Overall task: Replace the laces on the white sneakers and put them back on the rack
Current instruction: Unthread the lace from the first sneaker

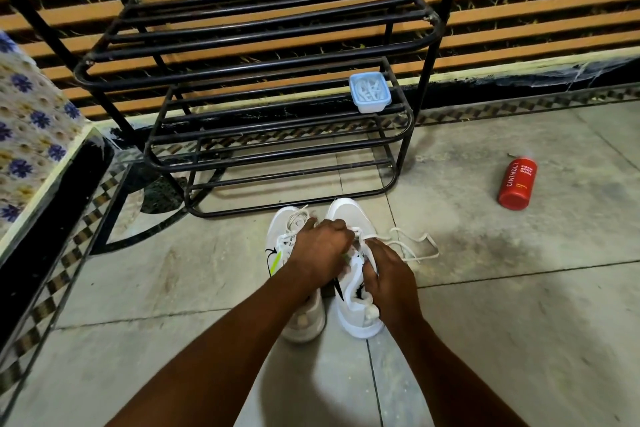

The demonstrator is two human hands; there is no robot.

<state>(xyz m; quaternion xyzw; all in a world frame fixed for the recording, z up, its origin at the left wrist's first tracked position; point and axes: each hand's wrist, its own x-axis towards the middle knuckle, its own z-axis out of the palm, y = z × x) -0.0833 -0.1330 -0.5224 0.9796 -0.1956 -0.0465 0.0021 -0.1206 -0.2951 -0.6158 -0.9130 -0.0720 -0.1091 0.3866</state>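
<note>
White sneakers stand side by side on the tiled floor [519,322], toes just in front of the foot of a black metal rack [242,45] and pointing toward it. Both hands work at the right sneaker [349,215]. The left hand [318,250] reaches across the left sneaker [304,319] and hides its middle; its fingers [337,236] are curled and pinch the lace [425,237] at the top of the right sneaker's lacing. The right hand [388,274] grips the right sneaker at its opening, fingers [369,276] curled over the edge near the tongue. From between the hands the lace runs out to the right and lies in loose loops on the floor beside the shoe. The left sneaker has a yellow-green mark on its side, and lace shows near its toe. On the rack's lower shelf, at the right end, sits a pale blue tub [370,94] with white laces in it. A red bottle [516,184] lies on the floor well to the right. A flowered cloth [31,121] covers something at the left edge.
</note>
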